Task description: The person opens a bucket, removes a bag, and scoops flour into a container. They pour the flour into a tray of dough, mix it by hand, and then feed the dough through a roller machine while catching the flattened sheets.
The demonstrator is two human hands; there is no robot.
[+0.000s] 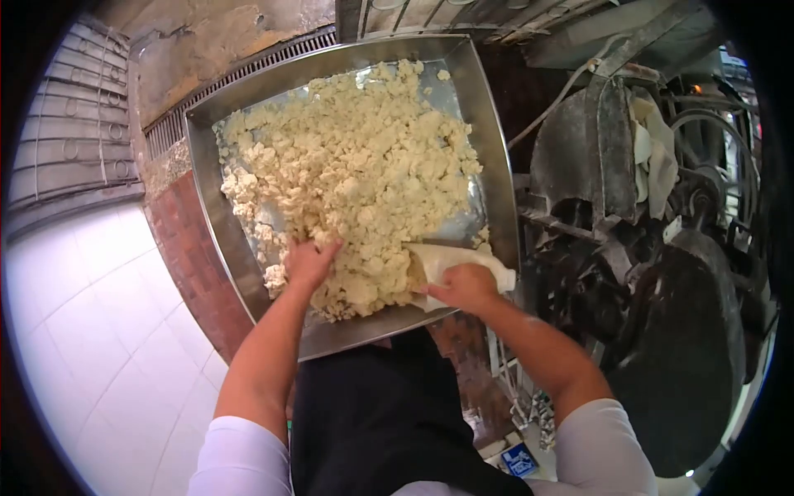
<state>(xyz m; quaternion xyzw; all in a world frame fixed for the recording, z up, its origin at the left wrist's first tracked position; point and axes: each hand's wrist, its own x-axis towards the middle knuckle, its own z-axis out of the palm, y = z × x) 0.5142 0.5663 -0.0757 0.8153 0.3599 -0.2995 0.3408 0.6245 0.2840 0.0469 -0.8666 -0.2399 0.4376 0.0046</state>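
The pale yellow crumbly mass (356, 165) is lying heaped across the wide square stainless-steel tray (495, 149), and it is reaching right up to the near rim where you are working. Your left hand (310, 263) is pressing into that near edge with its fingers sunk among the lumps, so I cannot tell whether it is closing on a handful. Your right hand (465, 287) is gripping a pale cream folded sheet (463, 258) at the near right corner. You are likely doing best by keeping the sheet low and drawing lumps inward, away from the rim.

One tray (494, 157), one cloth (463, 255), two hands (308, 263) (465, 285).
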